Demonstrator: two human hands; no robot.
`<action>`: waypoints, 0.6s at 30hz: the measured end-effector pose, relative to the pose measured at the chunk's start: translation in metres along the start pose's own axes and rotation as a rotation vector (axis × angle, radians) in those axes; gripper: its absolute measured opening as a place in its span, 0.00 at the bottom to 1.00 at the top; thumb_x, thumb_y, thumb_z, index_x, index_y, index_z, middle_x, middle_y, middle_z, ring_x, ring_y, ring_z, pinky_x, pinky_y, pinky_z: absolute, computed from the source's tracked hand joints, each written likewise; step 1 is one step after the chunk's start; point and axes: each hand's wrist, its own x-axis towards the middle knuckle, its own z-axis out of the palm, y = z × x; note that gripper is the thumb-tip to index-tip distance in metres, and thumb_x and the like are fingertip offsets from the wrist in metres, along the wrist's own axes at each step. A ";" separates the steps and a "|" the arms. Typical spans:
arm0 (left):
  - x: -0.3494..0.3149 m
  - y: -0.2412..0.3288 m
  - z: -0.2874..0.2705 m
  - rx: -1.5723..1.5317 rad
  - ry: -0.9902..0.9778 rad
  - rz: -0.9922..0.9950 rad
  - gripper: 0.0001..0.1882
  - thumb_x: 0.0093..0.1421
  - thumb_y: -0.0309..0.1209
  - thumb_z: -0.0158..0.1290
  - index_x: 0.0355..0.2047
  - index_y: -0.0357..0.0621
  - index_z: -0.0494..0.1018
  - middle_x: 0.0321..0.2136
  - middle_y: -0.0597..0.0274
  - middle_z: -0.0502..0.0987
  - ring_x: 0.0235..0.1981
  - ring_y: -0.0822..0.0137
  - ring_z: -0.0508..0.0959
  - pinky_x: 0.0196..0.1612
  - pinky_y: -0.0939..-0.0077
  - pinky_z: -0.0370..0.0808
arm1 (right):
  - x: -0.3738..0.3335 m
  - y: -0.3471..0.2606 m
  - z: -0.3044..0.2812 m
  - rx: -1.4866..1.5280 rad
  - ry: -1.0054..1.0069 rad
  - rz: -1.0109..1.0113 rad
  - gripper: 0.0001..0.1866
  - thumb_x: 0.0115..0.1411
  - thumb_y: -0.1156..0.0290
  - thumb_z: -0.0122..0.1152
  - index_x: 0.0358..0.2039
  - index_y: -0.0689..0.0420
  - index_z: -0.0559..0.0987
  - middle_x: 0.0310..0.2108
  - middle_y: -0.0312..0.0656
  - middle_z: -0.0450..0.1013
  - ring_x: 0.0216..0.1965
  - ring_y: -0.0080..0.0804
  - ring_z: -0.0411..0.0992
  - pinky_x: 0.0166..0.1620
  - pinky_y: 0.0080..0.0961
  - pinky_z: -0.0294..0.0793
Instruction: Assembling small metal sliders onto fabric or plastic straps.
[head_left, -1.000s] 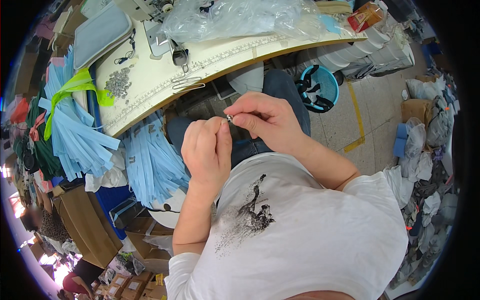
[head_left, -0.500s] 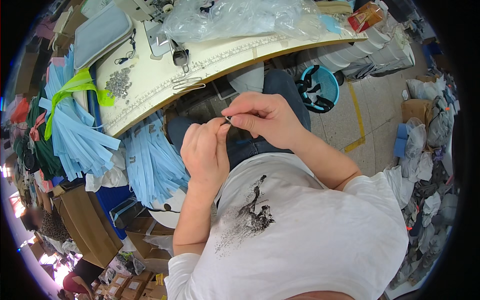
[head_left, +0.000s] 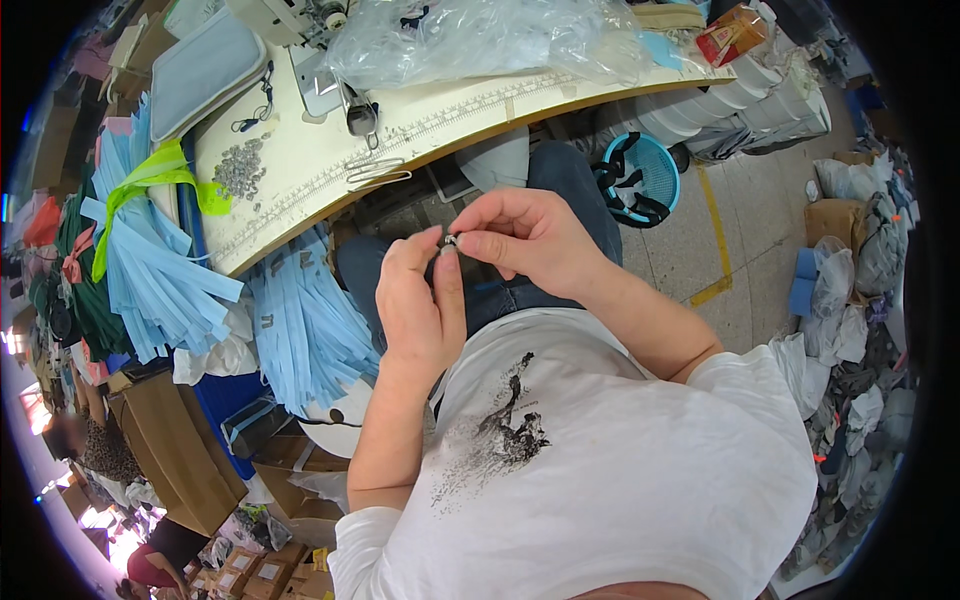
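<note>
A small shiny metal piece (head_left: 450, 241) sits between my fingertips, in front of my lap; its exact shape is too small to make out. My right hand (head_left: 525, 240) pinches it between thumb and forefinger from the right. On the other side, the thumb and forefinger tips of my left hand (head_left: 415, 300) meet the same piece, with a gap further back between those two fingers. A pile of small silvery pieces (head_left: 240, 170) lies on the white table (head_left: 440, 120) to the left. Beside my left hand hangs a bundle of light blue fabric strips (head_left: 300, 320).
More blue strips (head_left: 160, 270) hang off the table's left end under a yellow-green band (head_left: 150, 180). Metal clips (head_left: 376, 172) lie near the curved table edge. Clear plastic bags (head_left: 490, 40) cover the back. A blue basket (head_left: 655, 170) stands on the floor, right.
My left hand has loosened from a tighter curl: its thumb and forefinger are further apart, and more of the metal piece shows. My right hand has barely moved.
</note>
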 end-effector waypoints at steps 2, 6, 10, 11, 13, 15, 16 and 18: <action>0.000 0.002 0.003 -0.087 0.043 -0.058 0.12 0.61 0.22 0.52 0.45 0.35 0.68 0.30 0.59 0.69 0.27 0.69 0.68 0.34 0.77 0.67 | 0.001 0.004 -0.001 0.029 0.000 -0.014 0.07 0.61 0.74 0.61 0.40 0.59 0.78 0.29 0.31 0.74 0.23 0.11 0.65 0.22 0.10 0.61; 0.010 0.003 0.000 0.032 0.000 0.052 0.15 0.51 0.19 0.59 0.39 0.37 0.71 0.23 0.58 0.71 0.21 0.60 0.70 0.26 0.69 0.67 | -0.001 -0.004 -0.005 0.070 -0.002 0.097 0.06 0.62 0.73 0.59 0.39 0.59 0.78 0.29 0.32 0.75 0.20 0.11 0.62 0.20 0.10 0.57; 0.014 -0.003 0.000 0.095 0.081 0.144 0.13 0.49 0.19 0.61 0.34 0.38 0.71 0.24 0.58 0.72 0.21 0.60 0.71 0.26 0.70 0.68 | 0.000 -0.005 -0.007 0.077 0.008 0.056 0.05 0.64 0.73 0.57 0.39 0.59 0.76 0.29 0.32 0.74 0.19 0.11 0.60 0.18 0.10 0.55; 0.015 -0.003 0.000 0.078 0.114 0.139 0.12 0.48 0.18 0.61 0.33 0.39 0.71 0.26 0.58 0.74 0.21 0.62 0.71 0.26 0.72 0.69 | 0.000 -0.004 -0.008 0.077 0.033 0.010 0.05 0.64 0.73 0.56 0.39 0.59 0.76 0.30 0.32 0.74 0.19 0.11 0.60 0.19 0.10 0.55; 0.016 -0.002 0.001 0.062 0.147 0.133 0.12 0.47 0.18 0.61 0.31 0.39 0.71 0.27 0.57 0.75 0.22 0.64 0.72 0.25 0.74 0.70 | 0.000 -0.004 -0.007 0.078 0.057 -0.034 0.04 0.64 0.74 0.56 0.38 0.58 0.75 0.31 0.32 0.74 0.19 0.10 0.60 0.19 0.09 0.56; 0.018 0.001 0.004 -0.150 0.203 0.051 0.12 0.47 0.16 0.61 0.30 0.38 0.71 0.30 0.58 0.77 0.22 0.71 0.73 0.26 0.80 0.72 | 0.000 -0.004 -0.004 0.091 0.079 -0.050 0.03 0.64 0.75 0.55 0.38 0.58 0.74 0.32 0.31 0.73 0.21 0.10 0.62 0.20 0.09 0.58; 0.016 0.000 0.004 -0.150 0.202 0.050 0.12 0.47 0.16 0.61 0.30 0.38 0.71 0.30 0.58 0.77 0.22 0.71 0.73 0.26 0.80 0.72 | 0.000 -0.003 -0.003 0.092 0.079 -0.049 0.03 0.64 0.75 0.55 0.38 0.58 0.74 0.32 0.31 0.73 0.21 0.10 0.62 0.20 0.09 0.58; 0.012 -0.002 0.004 -0.381 0.174 -0.102 0.12 0.46 0.15 0.62 0.29 0.36 0.70 0.31 0.58 0.78 0.22 0.77 0.73 0.25 0.85 0.72 | 0.002 0.001 -0.004 -0.007 0.077 -0.231 0.03 0.63 0.77 0.56 0.38 0.58 0.74 0.34 0.31 0.72 0.24 0.11 0.63 0.23 0.10 0.60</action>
